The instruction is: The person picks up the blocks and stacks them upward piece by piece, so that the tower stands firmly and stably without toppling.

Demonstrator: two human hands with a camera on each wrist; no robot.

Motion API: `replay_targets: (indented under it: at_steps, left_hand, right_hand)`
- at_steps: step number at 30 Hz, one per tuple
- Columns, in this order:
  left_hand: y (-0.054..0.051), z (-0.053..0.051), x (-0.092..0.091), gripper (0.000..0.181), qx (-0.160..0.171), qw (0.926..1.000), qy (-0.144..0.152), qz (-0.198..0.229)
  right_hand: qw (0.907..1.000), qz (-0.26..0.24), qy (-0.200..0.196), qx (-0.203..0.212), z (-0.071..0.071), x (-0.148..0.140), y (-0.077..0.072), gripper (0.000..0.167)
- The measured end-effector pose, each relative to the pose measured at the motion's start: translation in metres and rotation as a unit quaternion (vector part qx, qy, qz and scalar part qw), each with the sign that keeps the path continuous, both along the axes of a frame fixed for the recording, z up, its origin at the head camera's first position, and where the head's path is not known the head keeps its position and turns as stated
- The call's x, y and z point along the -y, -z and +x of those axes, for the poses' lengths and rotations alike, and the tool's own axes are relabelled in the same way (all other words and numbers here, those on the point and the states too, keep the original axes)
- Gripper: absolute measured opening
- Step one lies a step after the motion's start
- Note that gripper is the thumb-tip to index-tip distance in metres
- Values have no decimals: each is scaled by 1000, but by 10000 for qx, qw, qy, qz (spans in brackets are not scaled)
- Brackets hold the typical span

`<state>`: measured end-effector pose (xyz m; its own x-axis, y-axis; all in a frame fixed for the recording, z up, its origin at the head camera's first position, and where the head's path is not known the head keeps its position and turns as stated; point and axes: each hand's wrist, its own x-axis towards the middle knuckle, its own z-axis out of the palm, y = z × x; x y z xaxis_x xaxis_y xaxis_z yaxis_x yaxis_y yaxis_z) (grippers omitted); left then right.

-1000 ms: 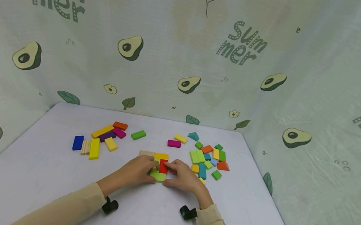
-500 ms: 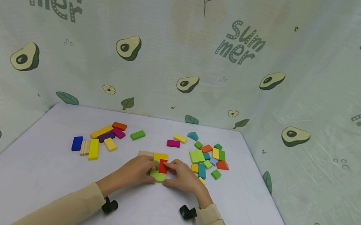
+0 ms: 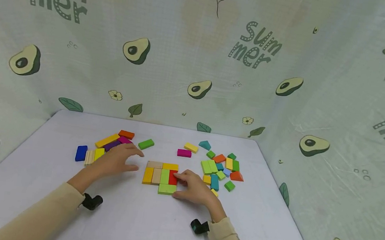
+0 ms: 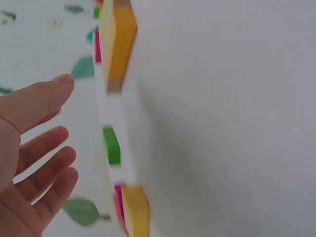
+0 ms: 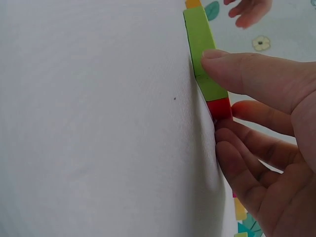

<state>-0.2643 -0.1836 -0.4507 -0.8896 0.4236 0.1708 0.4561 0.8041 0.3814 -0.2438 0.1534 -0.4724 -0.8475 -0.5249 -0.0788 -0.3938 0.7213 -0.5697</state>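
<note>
A flat layout of wooden blocks lies mid-table in the head view. It has beige blocks (image 3: 156, 176), orange-yellow blocks (image 3: 148, 175), a red block (image 3: 172, 179) and light green blocks (image 3: 166, 189). At its right side my right hand (image 3: 193, 189) rests a fingertip against the red block, with the thumb at the front light green block (image 5: 205, 66). Away to the left, my left hand (image 3: 113, 161) hovers with spread fingers and holds nothing. It partly covers a yellow block (image 3: 99, 153) and other blocks of the left group.
The left group includes a blue block (image 3: 81, 153), a ribbed beige piece (image 3: 89, 157) and an orange block (image 3: 126, 134). A green block (image 3: 146, 143) and a magenta block (image 3: 184, 153) lie behind the layout. Several small coloured blocks (image 3: 214, 181) spread to the right.
My left hand has left the layout and moved left to the left block group, uncovering the orange and beige blocks. My right hand stays in place at the layout.
</note>
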Motion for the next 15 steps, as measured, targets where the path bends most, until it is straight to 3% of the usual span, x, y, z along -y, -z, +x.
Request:
replay_targets:
  at_steps: [7,12,15]
  left_hand:
    - [15,-20,49,45,259,9991,-199,-279]
    - [18,-20,61,45,512,9973,-116,-515]
    - [16,-17,64,44,441,9975,42,-558]
  right_hand:
    - [10000,-21,-31,-56,-1,-1,2,67]
    - [10000,-34,-34,-58,-2,-1,4,67]
    - [10000,-47,-21,-43,-2,-1,3,68]
